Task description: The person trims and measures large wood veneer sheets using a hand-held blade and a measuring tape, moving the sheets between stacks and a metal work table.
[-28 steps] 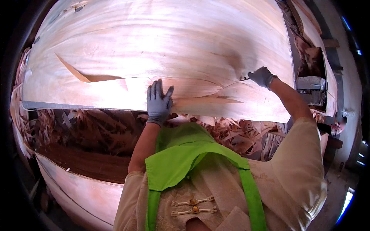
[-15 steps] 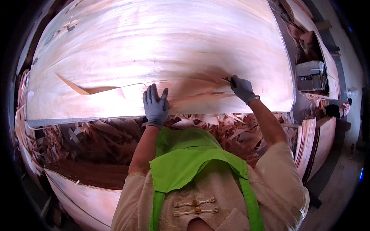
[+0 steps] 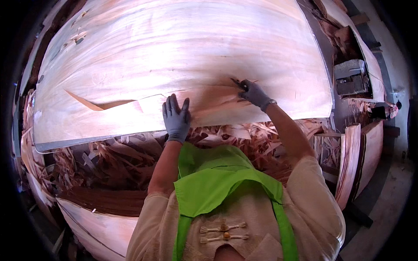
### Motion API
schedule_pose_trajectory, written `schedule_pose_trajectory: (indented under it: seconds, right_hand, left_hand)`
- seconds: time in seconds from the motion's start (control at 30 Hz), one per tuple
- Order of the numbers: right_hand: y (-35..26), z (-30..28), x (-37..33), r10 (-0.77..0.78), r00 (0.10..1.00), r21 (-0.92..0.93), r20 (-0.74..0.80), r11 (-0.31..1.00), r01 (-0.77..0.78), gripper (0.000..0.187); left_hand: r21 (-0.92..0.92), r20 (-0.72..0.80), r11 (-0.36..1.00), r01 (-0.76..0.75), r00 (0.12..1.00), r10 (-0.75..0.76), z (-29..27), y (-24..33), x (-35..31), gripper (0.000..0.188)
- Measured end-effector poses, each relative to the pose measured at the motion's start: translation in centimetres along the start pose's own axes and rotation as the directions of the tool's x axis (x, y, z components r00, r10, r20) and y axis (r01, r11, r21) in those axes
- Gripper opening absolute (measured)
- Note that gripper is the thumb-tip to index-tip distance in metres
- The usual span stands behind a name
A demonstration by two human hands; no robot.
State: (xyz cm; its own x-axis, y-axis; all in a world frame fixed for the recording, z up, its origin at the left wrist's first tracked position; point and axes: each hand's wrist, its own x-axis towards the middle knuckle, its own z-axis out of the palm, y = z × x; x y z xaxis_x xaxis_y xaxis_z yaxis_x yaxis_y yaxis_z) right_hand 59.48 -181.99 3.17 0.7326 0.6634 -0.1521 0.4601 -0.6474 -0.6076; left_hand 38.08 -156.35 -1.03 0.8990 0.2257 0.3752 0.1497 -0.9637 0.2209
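A large pale wood veneer sheet [image 3: 143, 52] lies spread in front of me, with a long crack running across its near part. My left hand [image 3: 176, 120], in a grey glove, rests flat on the sheet by this crack, fingers stretched out. Farther right, my gloved right hand [image 3: 256, 95] is closed around a small dark knife-like tool [image 3: 235, 81]; its tip points left over the split veneer. Its exact kind cannot be made out. Left of my left hand, a pointed flap [image 3: 82, 100] borders a dark gap in the sheet.
Torn veneer scraps [image 3: 117, 158] are heaped below the sheet's near edge. A veneer stack [image 3: 104, 224] stands at the lower left, and upright sheets [image 3: 347, 161] at the right. Grey blocks [image 3: 350, 78] sit right of the sheet. Another person [image 3: 385, 112] is at the far right.
My right hand has moved left and slightly away from me with the tool, along the crack. My left hand stays on the same spot of the sheet.
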Motion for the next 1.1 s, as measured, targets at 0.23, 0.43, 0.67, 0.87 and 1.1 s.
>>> schedule_pose_trajectory:
  seconds: [0.23,0.43,0.67,0.87,1.1]
  right_hand:
    - [-3.0,-3.2,0.4,0.226,0.899,-0.018,-0.374,0.968,-0.251,0.020]
    - [-5.7,4.5,2.2,-0.049,0.999,-0.171,-0.024,0.984,0.045,0.029]
    - [-8.8,4.5,2.6,0.075,0.996,-0.059,0.054,0.996,-0.072,0.033]
    - [-6.1,5.7,3.0,0.073,0.997,-0.125,-0.002,0.989,-0.073,0.034]
    - [-8.8,4.2,2.1,-0.013,1.000,-0.110,-0.011,0.994,0.011,0.035]
  left_hand:
    - [-0.033,0.014,0.999,0.013,1.000,-0.013,-0.1,-0.6,-0.3,0.048]
    - [-0.047,-0.012,0.999,-0.002,1.000,0.002,0.4,-0.4,0.0,0.048]
    - [0.368,0.241,0.928,0.060,0.958,-0.157,-2.6,-5.4,0.1,0.061]
    - [0.316,0.364,0.937,0.151,0.892,-0.267,-8.4,-11.6,2.6,0.035]
    - [0.226,0.193,0.961,-0.162,0.974,0.119,-13.0,-13.4,-12.3,0.013]
